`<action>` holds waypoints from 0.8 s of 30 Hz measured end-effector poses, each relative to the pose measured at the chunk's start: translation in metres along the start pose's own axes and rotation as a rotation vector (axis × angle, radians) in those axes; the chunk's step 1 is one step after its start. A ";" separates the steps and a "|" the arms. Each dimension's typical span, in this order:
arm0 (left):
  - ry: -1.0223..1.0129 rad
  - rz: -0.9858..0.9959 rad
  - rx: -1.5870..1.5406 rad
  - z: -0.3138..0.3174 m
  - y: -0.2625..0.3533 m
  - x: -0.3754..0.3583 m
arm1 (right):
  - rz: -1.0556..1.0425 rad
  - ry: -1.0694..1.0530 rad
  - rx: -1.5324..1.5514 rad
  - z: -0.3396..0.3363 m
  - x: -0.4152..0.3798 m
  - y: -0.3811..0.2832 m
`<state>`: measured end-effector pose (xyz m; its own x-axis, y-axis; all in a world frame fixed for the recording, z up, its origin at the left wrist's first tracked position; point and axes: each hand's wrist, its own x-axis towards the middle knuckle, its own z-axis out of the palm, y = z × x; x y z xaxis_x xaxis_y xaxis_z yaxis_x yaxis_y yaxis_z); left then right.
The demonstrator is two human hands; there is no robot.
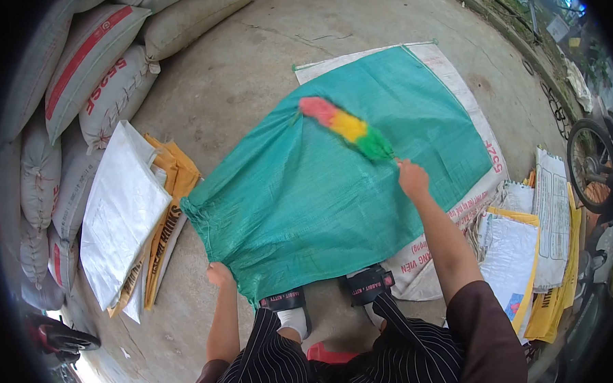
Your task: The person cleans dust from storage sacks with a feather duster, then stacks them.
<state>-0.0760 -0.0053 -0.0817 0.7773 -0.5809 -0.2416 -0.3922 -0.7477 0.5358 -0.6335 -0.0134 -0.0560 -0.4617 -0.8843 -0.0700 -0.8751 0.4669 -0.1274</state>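
Observation:
A large green woven sack point(307, 212) lies spread flat in front of my feet, overlapping a white printed sack point(462, 75) beneath it. My left hand point(220, 274) is closed on the green sack's near left edge, where the cloth bunches up. In my right hand point(413, 178) is the handle of a feather duster point(348, 127) banded pink, yellow and green. Its fluffy head is slightly blurred and lies over the upper middle of the green sack.
Filled sacks point(121, 93) are piled at the left. Folded white and yellow sacks point(123, 213) lie on the concrete near them, with another stack of folded sacks point(514, 258) at the right. A bicycle wheel point(593, 165) stands at the right edge. A red stool point(330, 353) shows under me.

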 end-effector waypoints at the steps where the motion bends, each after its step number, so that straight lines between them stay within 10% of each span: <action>1: 0.002 0.010 0.001 0.001 0.004 0.000 | 0.188 0.046 0.030 -0.007 0.008 0.017; 5: -0.026 0.107 0.078 -0.008 0.007 0.009 | 0.678 0.112 0.260 -0.020 0.027 0.042; 10: -0.063 0.378 0.050 0.001 0.000 0.020 | -0.285 0.129 0.233 -0.018 -0.006 -0.018; 13: -0.107 0.423 0.118 -0.005 0.021 0.023 | -0.731 -0.204 0.087 -0.013 -0.037 -0.076; 15: -0.152 0.435 0.245 -0.003 0.013 0.046 | -0.687 -0.194 0.034 -0.008 -0.021 -0.066; 17: -0.151 0.321 0.197 -0.014 0.021 0.039 | -0.504 -0.068 0.001 0.005 0.020 -0.023; 20: -0.142 0.443 0.321 -0.019 0.014 0.050 | 0.663 0.062 0.233 -0.038 0.035 0.095; 24: -0.179 0.407 0.394 -0.021 0.029 0.054 | 0.766 0.091 0.249 -0.050 0.030 0.162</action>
<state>-0.0352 -0.0516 -0.0623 0.4448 -0.8654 -0.2308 -0.8209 -0.4970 0.2814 -0.7969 0.0356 -0.0289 -0.9391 -0.3105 -0.1475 -0.2581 0.9202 -0.2942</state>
